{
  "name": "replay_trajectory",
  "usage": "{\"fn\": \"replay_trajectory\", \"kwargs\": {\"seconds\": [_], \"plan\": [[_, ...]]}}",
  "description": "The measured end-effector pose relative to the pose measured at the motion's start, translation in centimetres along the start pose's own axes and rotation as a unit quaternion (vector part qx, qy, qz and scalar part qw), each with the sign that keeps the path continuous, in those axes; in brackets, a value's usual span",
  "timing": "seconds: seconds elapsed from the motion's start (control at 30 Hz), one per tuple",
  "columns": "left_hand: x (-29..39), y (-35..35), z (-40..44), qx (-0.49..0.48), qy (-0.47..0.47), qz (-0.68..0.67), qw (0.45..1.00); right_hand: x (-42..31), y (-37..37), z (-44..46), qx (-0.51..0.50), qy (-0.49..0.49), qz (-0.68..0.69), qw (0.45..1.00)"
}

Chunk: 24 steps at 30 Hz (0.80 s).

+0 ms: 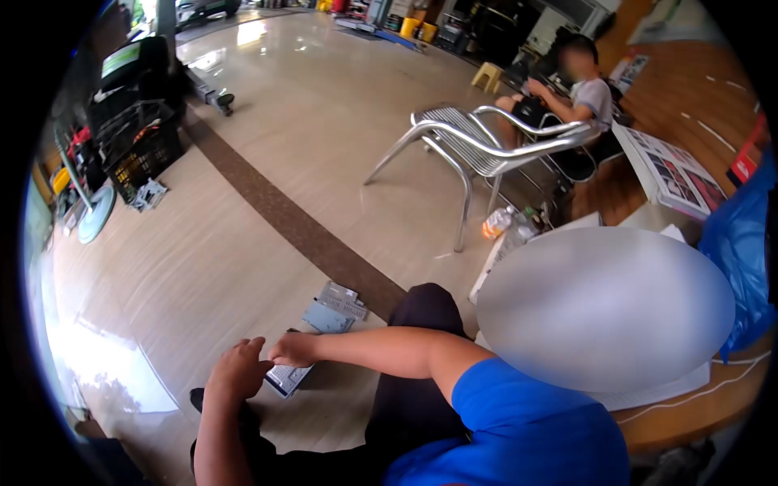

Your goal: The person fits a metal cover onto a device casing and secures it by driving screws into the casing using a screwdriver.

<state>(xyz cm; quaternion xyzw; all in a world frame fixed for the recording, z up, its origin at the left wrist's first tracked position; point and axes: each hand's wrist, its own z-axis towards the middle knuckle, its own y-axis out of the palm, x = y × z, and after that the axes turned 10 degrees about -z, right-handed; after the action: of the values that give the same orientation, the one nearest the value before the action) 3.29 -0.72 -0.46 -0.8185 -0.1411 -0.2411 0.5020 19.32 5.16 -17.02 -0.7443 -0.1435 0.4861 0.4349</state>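
My left hand (237, 368) is at the lower left with its fingers bent toward my right hand. Its thumb side comes close to the fingertips of my right hand (293, 350), which is closed in a pinch. Anything small between the fingers is hidden. Below and behind both hands is a flat device with a pale, grid-marked face (288, 377), partly covered by them. Beyond it on the floor lie a light blue-grey plate (328, 317) and a grey metal part with holes (344, 300).
A metal chair (478, 142) stands upper right, near a seated person (585, 97). At right are a wooden table (689, 421) and a blue plastic bag (739, 243), beside a blurred oval. A black basket (146, 158) and a round-based stand (97, 215) are at left.
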Motion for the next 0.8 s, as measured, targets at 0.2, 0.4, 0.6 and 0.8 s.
{"fn": "replay_trajectory", "kwargs": {"seconds": [0.2, 0.4, 0.6, 0.8], "plan": [[0.5, 0.2, 0.1, 0.004, 0.0, -0.009, 1.0, -0.4, -0.4, -0.3, 0.015, 0.025, 0.024, 0.999], [0.4, 0.6, 0.6, -0.003, -0.006, -0.004, 1.0, -0.3, -0.6, -0.5, 0.022, 0.037, 0.004, 0.999], [0.1, 0.8, 0.8, -0.006, 0.006, 0.016, 1.0, -0.1, -0.2, -0.4, 0.023, -0.001, 0.019, 1.0], [-0.2, 0.9, 1.0, -0.008, 0.007, 0.018, 1.0, -0.3, -0.1, -0.3, 0.021, -0.011, 0.007, 1.0]]}}
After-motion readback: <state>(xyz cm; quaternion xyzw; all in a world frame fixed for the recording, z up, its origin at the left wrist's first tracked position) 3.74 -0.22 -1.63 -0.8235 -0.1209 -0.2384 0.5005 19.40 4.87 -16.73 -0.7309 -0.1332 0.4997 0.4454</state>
